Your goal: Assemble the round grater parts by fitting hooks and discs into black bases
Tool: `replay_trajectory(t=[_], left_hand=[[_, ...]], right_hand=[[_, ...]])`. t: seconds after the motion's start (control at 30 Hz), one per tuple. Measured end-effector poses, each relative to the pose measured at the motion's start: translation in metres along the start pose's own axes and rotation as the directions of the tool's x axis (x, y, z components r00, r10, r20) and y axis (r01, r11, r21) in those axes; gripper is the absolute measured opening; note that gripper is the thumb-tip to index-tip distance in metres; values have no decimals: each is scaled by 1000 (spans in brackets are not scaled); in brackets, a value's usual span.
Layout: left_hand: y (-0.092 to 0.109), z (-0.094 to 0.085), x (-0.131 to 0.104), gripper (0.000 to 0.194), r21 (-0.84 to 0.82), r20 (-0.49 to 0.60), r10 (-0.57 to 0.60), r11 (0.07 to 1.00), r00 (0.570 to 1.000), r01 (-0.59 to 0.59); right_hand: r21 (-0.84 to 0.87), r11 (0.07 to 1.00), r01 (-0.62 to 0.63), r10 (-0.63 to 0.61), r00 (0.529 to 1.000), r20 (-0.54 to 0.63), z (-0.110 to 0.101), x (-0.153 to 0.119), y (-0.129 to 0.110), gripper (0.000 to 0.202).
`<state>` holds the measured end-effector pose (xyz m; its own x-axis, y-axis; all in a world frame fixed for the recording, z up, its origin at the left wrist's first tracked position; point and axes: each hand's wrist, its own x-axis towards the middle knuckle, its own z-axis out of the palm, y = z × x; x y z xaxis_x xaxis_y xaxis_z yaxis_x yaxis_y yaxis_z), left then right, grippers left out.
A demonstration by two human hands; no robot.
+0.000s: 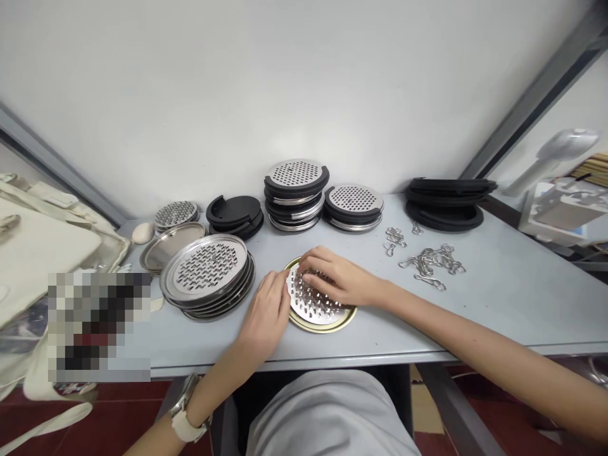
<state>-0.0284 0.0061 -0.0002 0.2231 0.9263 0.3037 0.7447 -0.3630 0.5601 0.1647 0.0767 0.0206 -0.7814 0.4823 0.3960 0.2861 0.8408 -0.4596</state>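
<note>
A round perforated metal grater disc point(313, 301) lies in a gold-rimmed round plate point(327, 328) near the table's front edge. My right hand point(332, 275) rests over the disc's upper part, its fingers bent and apart on the holes. At the disc's left rim is my left hand point(270, 307), fingers side by side, fingertips touching the edge; its thumb side faces the disc. Left of that hand stands a stack of metal plates with a grater disc point(208, 267) on top.
Behind are black holders point(234, 212), a tall stack of graters point(297, 174) and a shorter one point(355, 199). Metal clips point(434, 259) lie to the right, before more black holders point(444, 215). A white bag point(47, 253) hangs at the left.
</note>
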Motion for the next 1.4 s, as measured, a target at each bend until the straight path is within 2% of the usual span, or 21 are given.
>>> replay_trajectory(t=[0.07,0.17,0.23,0.47,0.57,0.67,0.77,0.83,1.0,1.17,1.27,1.4], left_hand=[[-1,0,0,28,-17,-1,9,1000,1000,-9],[-1,-1,1,26,-44,-2,10,999,1000,-10],[0,-1,1,25,-61,-7,7,998,1000,-8],[0,-2,1,21,-98,-16,3,995,1000,-4],[1,-4,1,21,-76,-60,9,997,998,-14],[1,-7,-1,18,-85,-78,-55,995,995,48],[1,-9,-7,17,-203,-35,-118,973,992,109],[2,-9,-11,17,-219,-8,-98,971,995,94],[3,-8,-14,22,-95,46,2,996,999,2],[6,-8,-11,22,-114,33,33,993,999,-29],[7,-8,-11,21,-116,31,39,993,999,-35],[6,-9,-12,18,-145,40,35,989,999,-29]], right_hand=[[48,999,10,-11,1000,14,5,0,-10,33],[42,999,23,-25,998,51,8,0,-15,69],[41,999,24,-26,997,71,9,0,-15,78],[35,999,30,-32,997,74,10,-1,-15,78],[21,999,34,-35,998,49,12,-2,-16,79],[-16,999,33,-32,999,33,13,-2,-17,77],[-59,998,34,-32,999,37,13,-2,-16,74],[-84,996,36,-32,998,45,13,-1,-16,69],[-121,992,36,-30,998,49,14,1,-16,57],[-117,993,21,-13,998,69,13,1,-16,48],[-114,993,20,-13,998,63,13,1,-15,50],[-88,996,23,-20,999,31,12,1,-13,65]])
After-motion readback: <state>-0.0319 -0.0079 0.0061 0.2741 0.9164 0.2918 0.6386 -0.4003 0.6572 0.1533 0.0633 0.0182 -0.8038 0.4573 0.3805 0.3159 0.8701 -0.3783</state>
